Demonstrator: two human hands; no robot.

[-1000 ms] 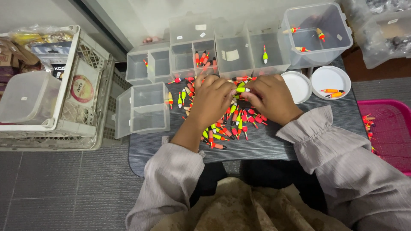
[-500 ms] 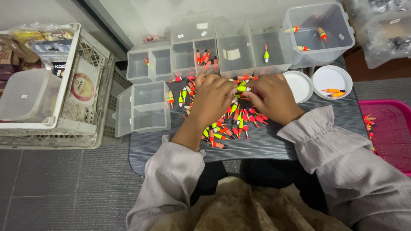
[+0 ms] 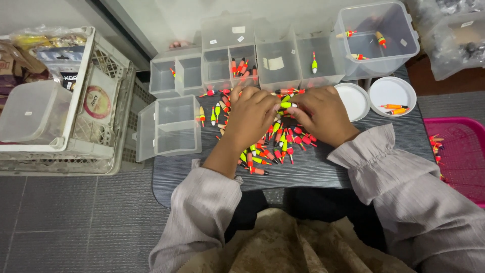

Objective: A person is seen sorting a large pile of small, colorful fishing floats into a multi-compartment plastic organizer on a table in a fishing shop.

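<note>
left hand (image 3: 250,117) and right hand (image 3: 323,115) meeting over pile of small fishing floats (image 3: 268,146) on dark table (image 3: 323,169); fingertips of both pinching one yellow-green float (image 3: 286,105). risk: sleeves sweeping loose floats off near edge; slim float slipping from pinch into wrong clear compartment box (image 3: 275,63).

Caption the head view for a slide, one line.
Left hand and right hand meet over a yellow-green float amid scattered fishing floats on a dark table.
</note>
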